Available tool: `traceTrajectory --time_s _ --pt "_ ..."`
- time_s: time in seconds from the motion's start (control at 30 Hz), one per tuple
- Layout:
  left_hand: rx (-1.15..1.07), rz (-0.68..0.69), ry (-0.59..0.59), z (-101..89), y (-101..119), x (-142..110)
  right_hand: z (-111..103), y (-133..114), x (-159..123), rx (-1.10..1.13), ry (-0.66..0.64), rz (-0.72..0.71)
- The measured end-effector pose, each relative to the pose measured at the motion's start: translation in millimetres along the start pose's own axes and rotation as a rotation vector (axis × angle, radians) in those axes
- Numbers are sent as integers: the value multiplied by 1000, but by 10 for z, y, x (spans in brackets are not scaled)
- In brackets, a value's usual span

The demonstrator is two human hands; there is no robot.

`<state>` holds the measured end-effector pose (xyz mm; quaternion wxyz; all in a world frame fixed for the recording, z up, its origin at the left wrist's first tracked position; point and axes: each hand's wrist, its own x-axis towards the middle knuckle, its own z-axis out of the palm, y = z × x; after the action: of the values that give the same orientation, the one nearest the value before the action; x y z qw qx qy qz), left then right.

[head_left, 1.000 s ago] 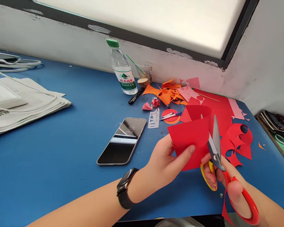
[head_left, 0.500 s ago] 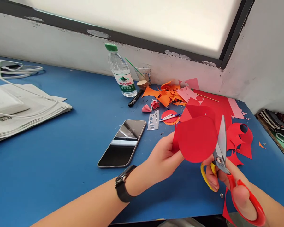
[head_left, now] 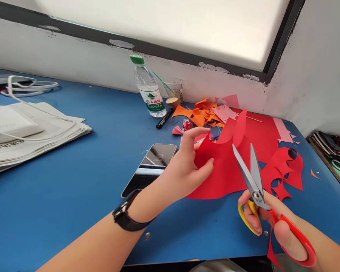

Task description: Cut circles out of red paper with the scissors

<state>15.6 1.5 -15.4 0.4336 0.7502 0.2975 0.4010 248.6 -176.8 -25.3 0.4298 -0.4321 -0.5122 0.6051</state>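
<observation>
Red disc (head_left: pixel 240 128): seen steeply tilted, nearly edge-on, above the larger red paper (head_left: pixel 221 170) at the right part of the blue table (head_left: pixel 102 196). Half a second ago it was held face-on by the left hand (head_left: pixel 187 166); its grasp has since been let go. Judged from this, disc and left hand are now apart; whether the disc is propped or falling cannot be told.

Left hand: fingers spread and curved at the paper's left edge, nothing seen gripped; fingertip contact uncertain. Right hand (head_left: pixel 283 234): scissors (head_left: pixel 256 194) grasped by the handles, blades parted more widely than in the earlier frame. Contact of blades with paper cannot be told. A thin red strip (head_left: pixel 272 253) hangs by the handles, as before.

Farther out: phone (head_left: pixel 146 168) now partly covered by the left hand and wrist; pens (head_left: pixel 214 138) mostly hidden. Orange scraps (head_left: pixel 201 115) and bottle (head_left: pixel 153 100) apparently undisturbed behind.
</observation>
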Motion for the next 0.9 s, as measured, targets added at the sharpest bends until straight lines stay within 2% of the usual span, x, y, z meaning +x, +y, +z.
traceTrajectory --time_s 0.07,0.13,0.23,0.4,0.57,0.9 --pt "257 -165 -72 -39 -10 40 -17 84 21 23 17 3" --pt "487 -271 -152 -65 -41 80 -35 147 44 35 13 2" --pt "612 -331 -214 -66 -123 128 -49 152 55 58 38 12" --pt "474 -321 -209 -36 -250 182 -46 17 30 42 75 28" --pt "323 -289 -131 -5 -287 219 -59 -27 23 40 60 51" --pt "4 -119 75 80 -91 151 -83 7 32 86 41 14"
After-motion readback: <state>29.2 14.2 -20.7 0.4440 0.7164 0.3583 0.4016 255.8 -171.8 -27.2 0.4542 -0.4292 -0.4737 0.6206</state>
